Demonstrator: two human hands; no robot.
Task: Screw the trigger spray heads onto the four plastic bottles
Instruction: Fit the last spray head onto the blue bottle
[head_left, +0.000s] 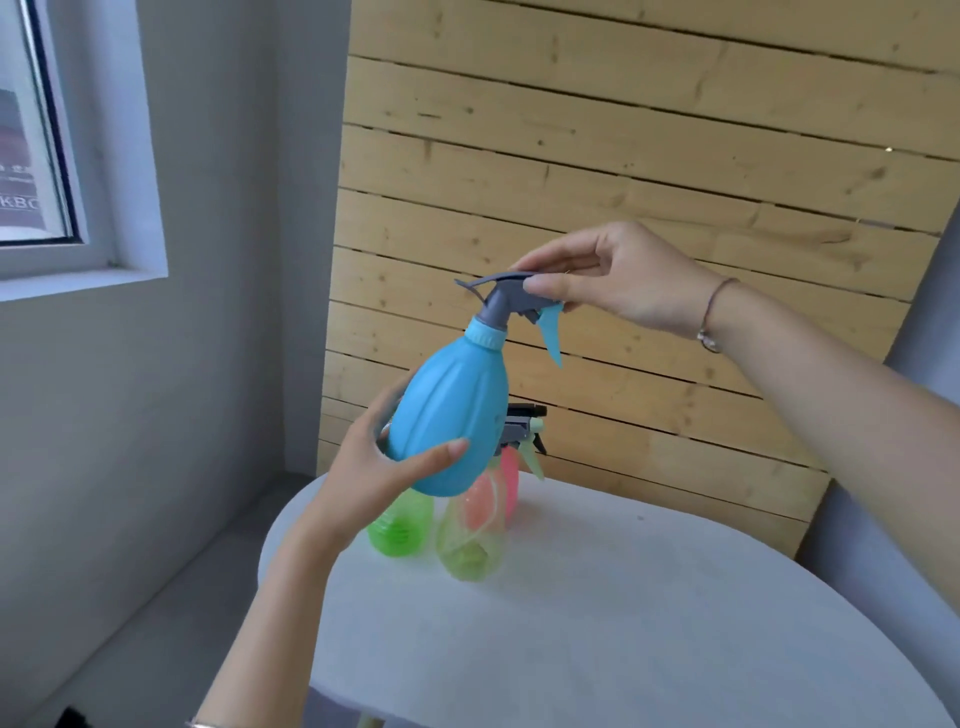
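Observation:
A blue bottle (451, 410) is held tilted in the air above the white table (623, 623). My left hand (374, 467) cups its base from the left. A grey spray head (506, 293) with a blue trigger (551, 332) sits on its blue collar. My right hand (618, 275) pinches the top of that head. Behind and below, three bottles stand on the table: a green one (400, 530), a yellow-green see-through one (470, 540) and a pink one (510, 480). Spray heads (522, 428) show above the back bottles, partly hidden by the blue bottle.
A wooden slat panel (649, 156) leans against the wall behind the table. A window (36, 130) is at the upper left. The grey floor (156, 597) lies to the left of the table's rounded edge.

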